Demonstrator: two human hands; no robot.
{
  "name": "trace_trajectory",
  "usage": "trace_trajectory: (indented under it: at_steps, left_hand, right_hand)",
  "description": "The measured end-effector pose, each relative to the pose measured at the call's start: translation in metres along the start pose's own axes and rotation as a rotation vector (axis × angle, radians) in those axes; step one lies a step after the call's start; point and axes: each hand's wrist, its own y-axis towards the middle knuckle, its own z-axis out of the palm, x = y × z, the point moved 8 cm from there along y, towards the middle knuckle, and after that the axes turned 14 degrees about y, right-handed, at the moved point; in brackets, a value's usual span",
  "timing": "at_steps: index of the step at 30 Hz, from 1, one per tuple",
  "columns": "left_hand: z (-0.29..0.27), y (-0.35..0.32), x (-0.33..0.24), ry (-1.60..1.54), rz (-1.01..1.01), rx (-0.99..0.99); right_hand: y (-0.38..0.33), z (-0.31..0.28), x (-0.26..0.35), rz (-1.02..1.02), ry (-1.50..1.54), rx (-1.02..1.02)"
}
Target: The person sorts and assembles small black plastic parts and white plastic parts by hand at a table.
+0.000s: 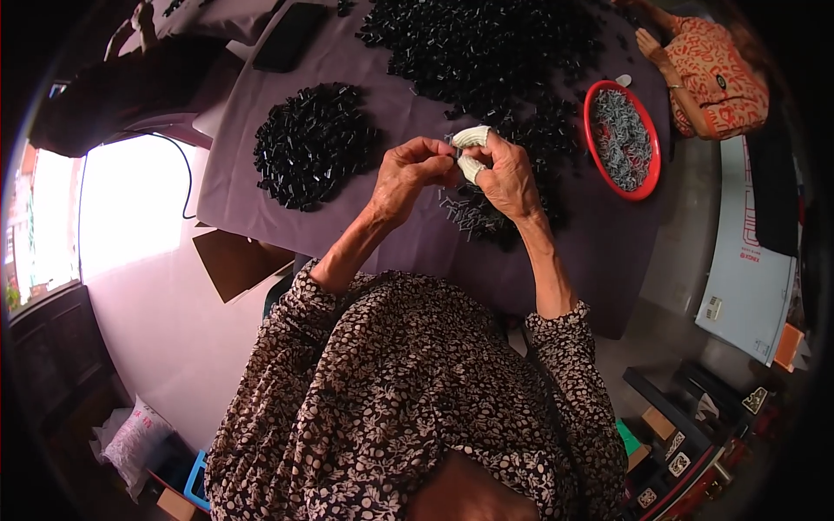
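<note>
My left hand (407,178) is closed in a pinch, its fingertips at a small black piece (458,154). Facing it, my right hand (508,178) is pinched too, with white covers on its thumb and forefinger. The fingertips of both hands nearly meet; whatever the right one grips is too small to make out. Below the right hand lies a loose heap of thin grey pins (469,215), partly mixed with black pieces. To the left of my hands is a round pile of small black pieces (313,143). A much larger black pile (486,48) spreads beyond them.
A red bowl (653,165) of grey pins stands at the right on the purple cloth (391,247). A black flat phone-like object (291,37) lies far left. A person in orange patterned clothing (721,78) is at the right, another in dark clothing (130,95) at the left.
</note>
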Motion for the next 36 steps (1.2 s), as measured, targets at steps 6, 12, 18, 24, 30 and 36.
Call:
trace_trajectory:
  at_steps: [6, 12, 18, 24, 30, 36]
  left_hand:
    - [-0.001, -0.007, 0.011, 0.254, -0.07, 0.146]
    - [0.006, -0.012, 0.018, 0.337, -0.077, 0.155]
    - [0.004, -0.013, 0.024, 0.493, -0.123, 0.2]
    - [-0.009, -0.007, 0.024, 0.157, -0.119, 0.129]
    - [-0.016, -0.006, 0.025, 0.14, -0.129, 0.085]
    - [-0.024, -0.002, 0.031, 0.037, -0.165, 0.106]
  right_hand:
    - [-0.011, 0.011, -0.005, -0.039, -0.094, 0.07]
    - [-0.021, 0.009, -0.016, -0.039, -0.136, 0.09]
    - [-0.017, -0.001, -0.022, 0.02, -0.09, 0.096]
    - [0.035, -0.036, -0.023, -0.171, -0.354, -0.082]
    - [0.058, -0.049, -0.034, -0.292, -0.933, -0.108]
    - [0.054, -0.061, -0.038, -0.216, -0.482, -0.06]
